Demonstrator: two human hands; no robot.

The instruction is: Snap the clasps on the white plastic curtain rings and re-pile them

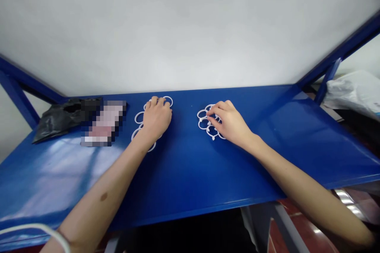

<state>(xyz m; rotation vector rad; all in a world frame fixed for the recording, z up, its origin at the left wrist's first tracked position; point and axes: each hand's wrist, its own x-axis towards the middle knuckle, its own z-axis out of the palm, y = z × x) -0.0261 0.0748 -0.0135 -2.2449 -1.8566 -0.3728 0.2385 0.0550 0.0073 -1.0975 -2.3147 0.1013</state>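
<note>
My left hand point(157, 118) rests on a group of joined white plastic rings point(139, 117) lying on the blue tabletop. Its fingers are bent over the far rings, and the palm hides the middle of the group. To the right, my right hand point(230, 122) pinches with thumb and forefinger at a second cluster of white plastic rings point(203, 124), which carries small round knobs along its edges. That hand covers the cluster's right side. The two ring groups lie apart, with bare blue surface between them.
On the left of the blue table point(184, 174) lie a black plastic bag point(56, 120) and a blurred-out pinkish flat object point(103, 122). A white cable point(29, 226) crosses the lower left corner. Blue frame bars flank both sides; a clear plastic bag point(353, 92) sits beyond the right one.
</note>
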